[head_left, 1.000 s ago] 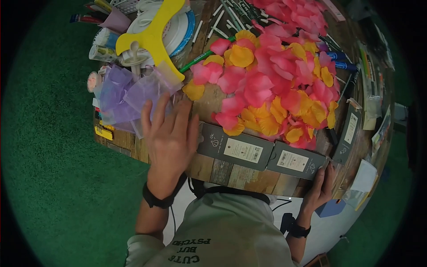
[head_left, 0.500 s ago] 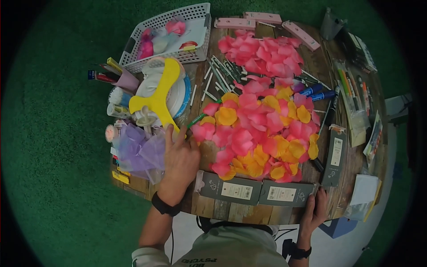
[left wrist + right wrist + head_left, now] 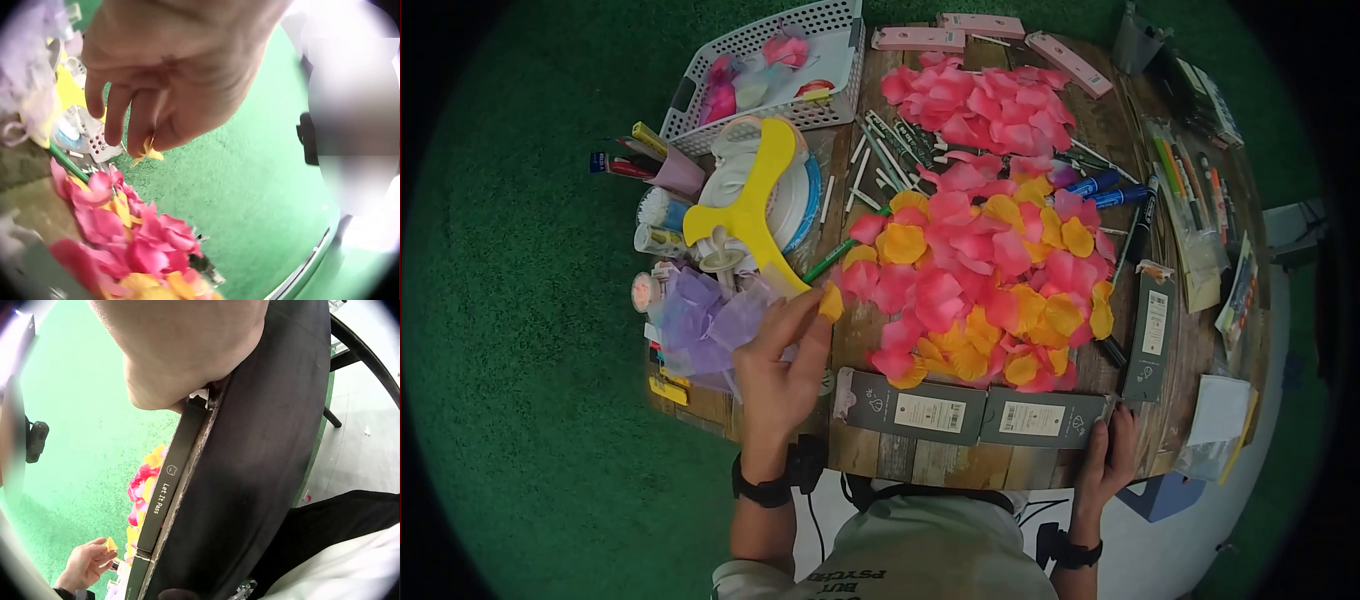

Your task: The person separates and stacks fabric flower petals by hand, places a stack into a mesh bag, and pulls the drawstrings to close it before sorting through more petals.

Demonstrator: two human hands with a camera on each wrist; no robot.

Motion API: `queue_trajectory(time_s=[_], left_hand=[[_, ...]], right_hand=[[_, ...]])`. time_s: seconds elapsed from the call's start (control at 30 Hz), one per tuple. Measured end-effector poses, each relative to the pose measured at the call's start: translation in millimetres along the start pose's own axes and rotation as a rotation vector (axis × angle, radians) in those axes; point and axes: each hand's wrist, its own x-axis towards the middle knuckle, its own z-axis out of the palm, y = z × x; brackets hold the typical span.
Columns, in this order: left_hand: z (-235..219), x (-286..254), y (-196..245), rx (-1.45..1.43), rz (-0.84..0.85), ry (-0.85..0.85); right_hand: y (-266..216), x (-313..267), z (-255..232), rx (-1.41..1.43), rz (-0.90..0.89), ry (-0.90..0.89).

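Note:
My left hand (image 3: 780,380) pinches a single yellow petal (image 3: 831,301) between thumb and fingertip, raised left of the petal heap. The left wrist view shows that petal (image 3: 149,152) at the fingertips, the other fingers loosely bent. Pink petals (image 3: 940,300) mixed with yellow ones cover the table's middle. Two dark grey boxes (image 3: 1040,418) lie end to end along the near side of the heap. At their right end, my right hand (image 3: 1106,462) rests by the table edge, fingertips at the box corner; in the right wrist view its fingers are mostly hidden.
Purple mesh bags (image 3: 700,320) and a yellow three-armed piece (image 3: 750,210) lie to the left. Behind them stands a white basket (image 3: 840,110). Markers (image 3: 915,145) are scattered near a far pink petal pile (image 3: 990,105). Another grey box (image 3: 1148,335) stands along the right side.
My left hand has reached in by the yellow piece, picked up a yellow petal and lifted it back slightly. The right hand stays at the box end. The head view has shifted.

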Motion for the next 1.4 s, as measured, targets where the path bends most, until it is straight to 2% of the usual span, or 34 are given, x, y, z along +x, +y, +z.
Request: queue_trajectory(time_s=[0.03,0.1,0.17,0.3,0.43,0.47,0.5,0.57,0.6,0.67,0.73,0.77,0.83,0.87,0.93,0.97,1.03,1.17,1.23,1.27,1.33,1.37,1.4], left_hand=[[0,-3,-1,-0.006,-0.01,-0.01],[3,-5,-4,-0.724,-0.267,0.046],[12,-9,-3,-0.878,-0.279,-0.002],[20,-13,-6,-0.882,-0.278,-0.061],[24,-18,8,-0.932,-0.291,-0.099],[25,-18,11,-0.934,-0.279,-0.107],[27,-19,14,-0.936,-0.277,-0.116],[27,-22,18,-0.919,-0.205,-0.201],[29,-23,21,-0.914,-0.207,-0.206],[37,-22,29,-0.952,-0.201,-0.315],[43,-25,46,-0.969,-0.207,-0.332],[43,-27,52,-0.993,-0.203,-0.349],[40,-31,55,-0.924,-0.171,-0.365],[39,-33,57,-0.859,-0.138,-0.39],[40,-37,59,-0.813,-0.095,-0.394],[42,-40,60,-0.764,-0.054,-0.392],[45,-45,58,-0.733,-0.019,-0.443],[49,-44,56,-0.559,0.111,-0.551],[52,-41,54,-0.526,0.136,-0.585],[55,-40,54,-0.496,0.159,-0.609],[61,-39,60,-0.527,0.183,-0.614],[65,-38,63,-0.559,0.214,-0.611],[69,-38,65,-0.555,0.212,-0.616]], right_hand=[[2,-1,-1,0.0,-0.004,0.006],[-1,1,-1,0.023,-0.004,0.0],[-4,1,-3,0.009,-0.011,0.013],[-3,1,-5,0.041,-0.017,0.025],[-1,-5,-7,0.098,0.005,0.17],[-2,-5,-12,0.044,-0.08,0.173],[-5,-4,-15,0.039,-0.075,0.18],[-19,1,-22,0.144,-0.385,0.195],[-30,5,-23,0.145,-0.379,0.195],[-61,17,-20,0.457,-0.301,-0.027],[-91,35,-10,0.628,-0.177,-0.19],[-104,40,-11,0.631,-0.176,-0.194],[-122,48,-11,0.729,0.135,-0.614],[-124,49,-5,0.728,0.136,-0.607],[-125,48,4,0.799,0.023,-0.696],[-127,47,6,0.789,0.035,-0.677],[-129,46,9,1.002,0.244,-0.762],[-122,43,15,1.164,0.376,-0.711],[-117,45,13,1.0,0.266,-0.732],[-114,45,13,1.003,0.275,-0.728],[-107,45,15,0.838,0.097,-0.597],[-105,47,14,0.84,0.102,-0.596],[-103,51,13,0.753,-0.045,-0.54]])
